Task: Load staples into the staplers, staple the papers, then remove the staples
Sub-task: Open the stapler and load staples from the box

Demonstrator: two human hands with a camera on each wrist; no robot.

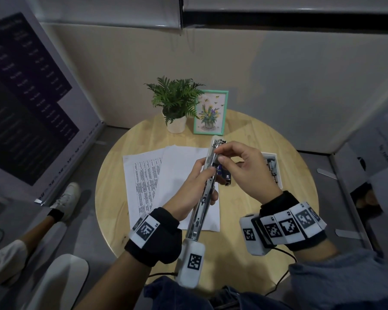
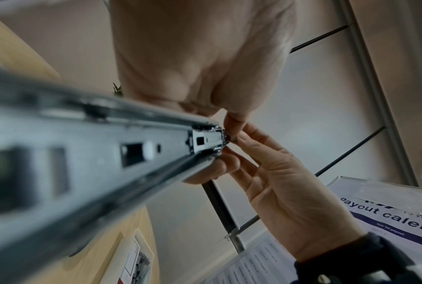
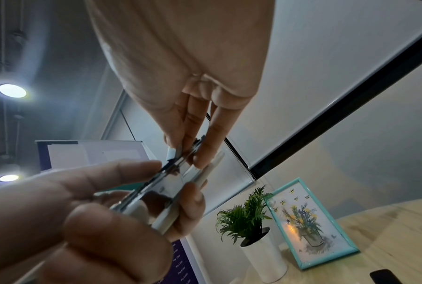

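— Both hands are up over the table (image 1: 130, 153), right?
— Yes. Left hand (image 1: 195, 184) has its fingers wrapped round the long stapler (image 1: 203, 198), which is swung open and held above the papers (image 1: 166, 175), metal channel facing up. Right hand (image 1: 240, 168) is curled, thumb and fingertips pinching at the front end of that channel.
— Is it pinching staples?
— Can't tell; something small and shiny sits at the tip, too blurred to name.
— What's under the hands?
— Two sheets of paper, one printed and one plain, overlapping flat on the round wooden top. A small dark stapler (image 1: 225, 175) lies just beyond the left hand's fingers, partly hidden by them. Right of it, behind the right hand, a white box (image 1: 274, 168) with grey pieces inside.
— Farther back?
— One potted plant (image 1: 176, 104) in a white pot and one green picture frame (image 1: 211, 113), side by side at the far edge, against the wall.
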